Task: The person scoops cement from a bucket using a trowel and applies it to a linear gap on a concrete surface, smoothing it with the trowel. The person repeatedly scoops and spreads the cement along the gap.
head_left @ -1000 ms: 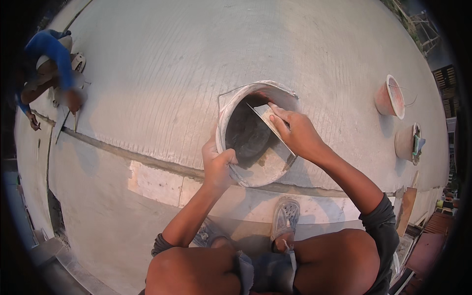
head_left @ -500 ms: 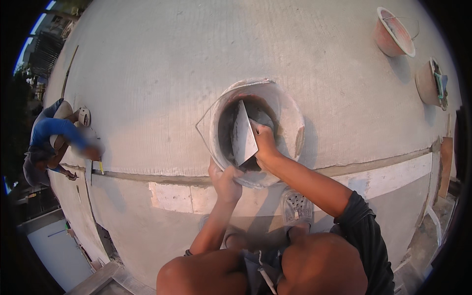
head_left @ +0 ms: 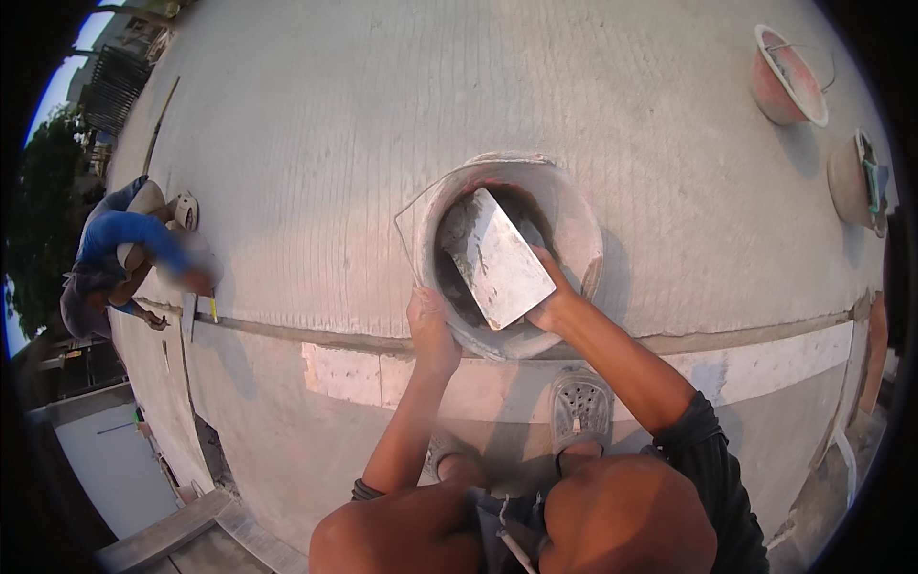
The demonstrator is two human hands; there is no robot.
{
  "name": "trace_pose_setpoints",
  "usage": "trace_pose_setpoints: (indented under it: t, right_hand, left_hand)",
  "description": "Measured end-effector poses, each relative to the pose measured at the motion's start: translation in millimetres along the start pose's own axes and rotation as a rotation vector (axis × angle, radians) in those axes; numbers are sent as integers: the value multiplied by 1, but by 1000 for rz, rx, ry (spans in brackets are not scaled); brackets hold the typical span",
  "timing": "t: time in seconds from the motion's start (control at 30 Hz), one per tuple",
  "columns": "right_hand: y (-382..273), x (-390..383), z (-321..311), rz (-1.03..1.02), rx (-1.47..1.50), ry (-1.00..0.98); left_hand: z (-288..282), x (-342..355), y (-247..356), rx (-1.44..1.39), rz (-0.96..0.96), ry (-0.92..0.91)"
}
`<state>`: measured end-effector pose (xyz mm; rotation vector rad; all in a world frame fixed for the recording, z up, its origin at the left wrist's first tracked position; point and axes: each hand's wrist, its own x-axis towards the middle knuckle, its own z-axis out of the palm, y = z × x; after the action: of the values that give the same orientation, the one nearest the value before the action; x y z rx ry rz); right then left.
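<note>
holding bucket (head_left: 576,225), grey concrete (head_left: 335,143) (streaked), outdoors

A mortar-smeared bucket (head_left: 578,239), its pale wall stained reddish inside, stands on the concrete (head_left: 316,191) with its mouth facing the view. A rectangular finishing trowel (head_left: 504,263) slants across that mouth, its pale, flat blade streaked with grey residue, darkest toward the upper left.
</note>
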<state>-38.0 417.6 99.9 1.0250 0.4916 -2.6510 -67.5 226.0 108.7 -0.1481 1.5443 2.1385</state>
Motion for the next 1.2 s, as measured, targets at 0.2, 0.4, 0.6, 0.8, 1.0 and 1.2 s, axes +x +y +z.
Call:
trace_pose_setpoints:
  t: [0.2, 0.4, 0.6, 0.8, 1.0, 1.2]
  right_hand:
    - [-50, -57, -21, -203, -187, -332]
    - [-42, -138, -44, 15, -919, -325]
    - [3, -115, -96, 237, -1108, -309]
    - [5, -49, -82, 210, -1283, -299]
    - [36, -8, -90, 116, -1674, -443]
    - [58, 7, -94, 71, -2192, -590]
  left_hand:
    - [-23, 86, 62, 174, -119, -113]
    - [-40, 105, 104, 598, -265, -189]
    - [-39, 40, 168, 1326, -392, -306]
    - [-65, -55, 216, 1331, -800, -89]
    - [-170, -101, 49, 1207, -480, 381]
    - [-155, -85, -95, 1373, -153, 797]
